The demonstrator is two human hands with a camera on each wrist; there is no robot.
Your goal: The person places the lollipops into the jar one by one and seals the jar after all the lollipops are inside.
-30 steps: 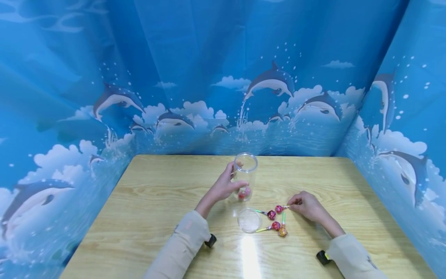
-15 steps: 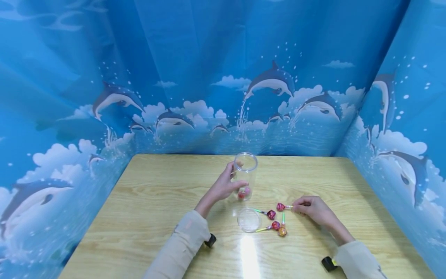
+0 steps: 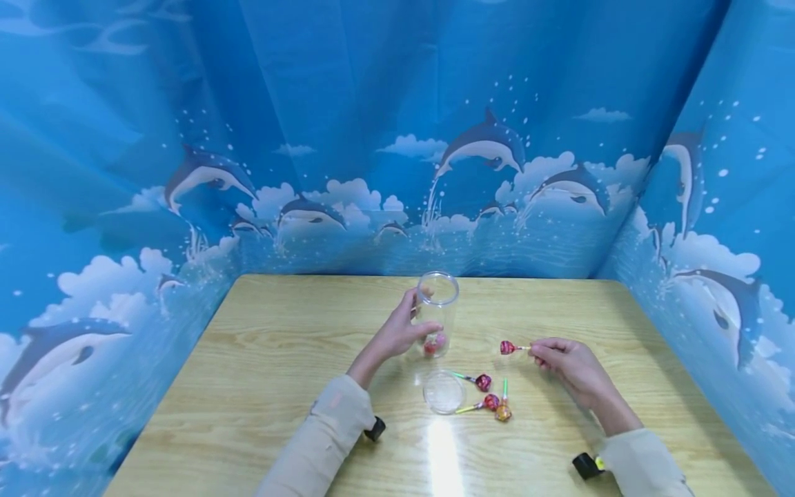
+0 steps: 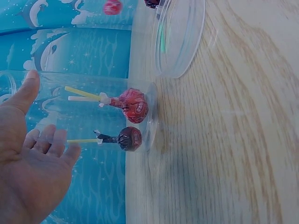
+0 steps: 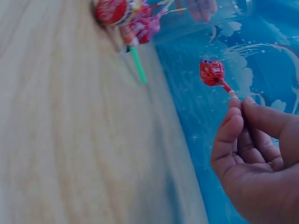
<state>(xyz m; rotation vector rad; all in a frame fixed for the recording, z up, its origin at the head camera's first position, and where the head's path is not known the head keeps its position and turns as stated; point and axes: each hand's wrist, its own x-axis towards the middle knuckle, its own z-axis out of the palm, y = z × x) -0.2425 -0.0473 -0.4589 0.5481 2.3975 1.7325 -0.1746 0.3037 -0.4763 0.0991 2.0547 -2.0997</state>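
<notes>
A clear plastic jar stands upright and uncovered on the table, with a few wrapped lollipops at its bottom. My left hand grips the jar's left side, thumb in front and fingers behind. Between thumb and fingertips, my right hand pinches the stick of a red-wrapped lollipop. That lollipop is held above the table to the right of the jar, its head pointing left. In the right wrist view the same red lollipop shows clear of the table.
The round clear lid lies in front of the jar. Right of it are a dark red lollipop, another red lollipop and an orange one. A blue dolphin-print curtain hangs behind the wooden table.
My right hand has drawn the red lollipop right, away from the others, and raised it off the table. My left hand and the jar have stayed put.
</notes>
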